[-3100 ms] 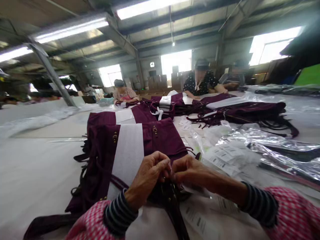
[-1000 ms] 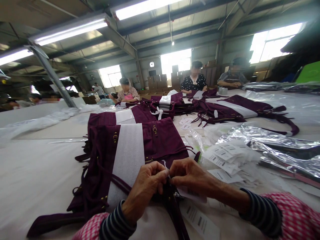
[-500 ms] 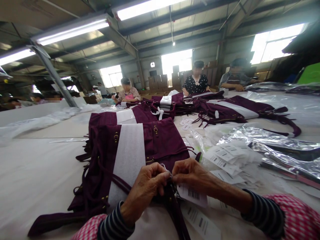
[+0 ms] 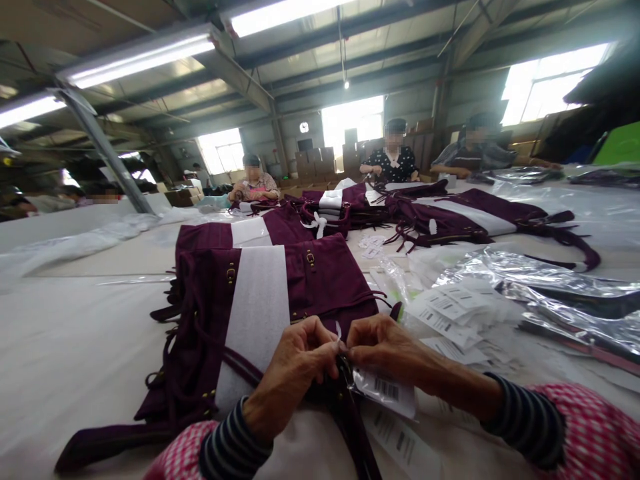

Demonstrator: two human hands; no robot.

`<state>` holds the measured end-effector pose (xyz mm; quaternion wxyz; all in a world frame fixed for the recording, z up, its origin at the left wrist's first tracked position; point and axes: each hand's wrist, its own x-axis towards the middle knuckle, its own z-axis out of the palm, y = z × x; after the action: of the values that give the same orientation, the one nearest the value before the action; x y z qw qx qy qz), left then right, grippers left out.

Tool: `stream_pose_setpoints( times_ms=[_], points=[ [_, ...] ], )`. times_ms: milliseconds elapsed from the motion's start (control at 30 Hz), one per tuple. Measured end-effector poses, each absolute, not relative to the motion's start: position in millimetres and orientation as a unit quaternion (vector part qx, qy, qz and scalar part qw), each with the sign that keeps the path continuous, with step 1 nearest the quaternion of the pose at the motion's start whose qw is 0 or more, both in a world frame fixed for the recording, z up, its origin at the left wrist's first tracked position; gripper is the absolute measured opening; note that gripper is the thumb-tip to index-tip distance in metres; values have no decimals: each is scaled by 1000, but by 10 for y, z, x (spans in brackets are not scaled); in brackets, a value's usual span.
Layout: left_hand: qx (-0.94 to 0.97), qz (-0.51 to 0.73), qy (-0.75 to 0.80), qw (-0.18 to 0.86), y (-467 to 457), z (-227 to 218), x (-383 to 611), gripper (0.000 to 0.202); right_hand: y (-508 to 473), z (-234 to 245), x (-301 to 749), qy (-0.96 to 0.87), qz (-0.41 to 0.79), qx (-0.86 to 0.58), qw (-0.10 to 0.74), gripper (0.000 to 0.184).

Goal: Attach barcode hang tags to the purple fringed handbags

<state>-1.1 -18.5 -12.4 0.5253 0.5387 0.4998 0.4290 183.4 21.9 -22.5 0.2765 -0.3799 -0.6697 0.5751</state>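
Observation:
My left hand [image 4: 305, 357] and my right hand [image 4: 385, 347] meet above the dark plum strap [image 4: 350, 427] of a suede-like handbag [image 4: 320, 280]. Between their fingertips, both hands pinch a thin white tag string [image 4: 339, 331]. A white barcode tag in a clear sleeve [image 4: 385, 393] hangs just below my right hand. The bag lies flat on a stack of similar bags, with a white paper sheet [image 4: 253, 313] across it. My fingers hide the point where the string meets the strap.
Loose printed tags [image 4: 450, 320] lie to the right, beside crumpled silver plastic bags [image 4: 555, 300]. More plum bags [image 4: 450, 217] lie farther along the white-covered table [image 4: 75, 353]. Several co-workers sit at the far side, with stacked cartons behind them.
The white string now stands up clearly between my fingertips, and the barcode tag has lifted closer to my right hand. My hands have drawn slightly together over the strap.

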Motion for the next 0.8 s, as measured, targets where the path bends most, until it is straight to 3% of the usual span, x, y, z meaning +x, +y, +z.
stream_pose_setpoints(
  times_ms=[367, 500, 667, 800],
  points=[
    [538, 396, 448, 595, -217, -73, -53, 24, 252, -303, 1868, -643, 634, -335, 268, 8],
    [557, 376, 436, 599, -246, -64, -140, 20, 282, -309, 1969, -655, 642, -321, 237, 25],
    [632, 312, 451, 548, -270, -1, -175, 18, 269, -105, 2100, -740, 542, -339, 210, 27],
    [717, 243, 490, 431, -276, 56, -147, 16, 226, 5, 2136, -851, 330, -364, 183, 26]
  ],
)
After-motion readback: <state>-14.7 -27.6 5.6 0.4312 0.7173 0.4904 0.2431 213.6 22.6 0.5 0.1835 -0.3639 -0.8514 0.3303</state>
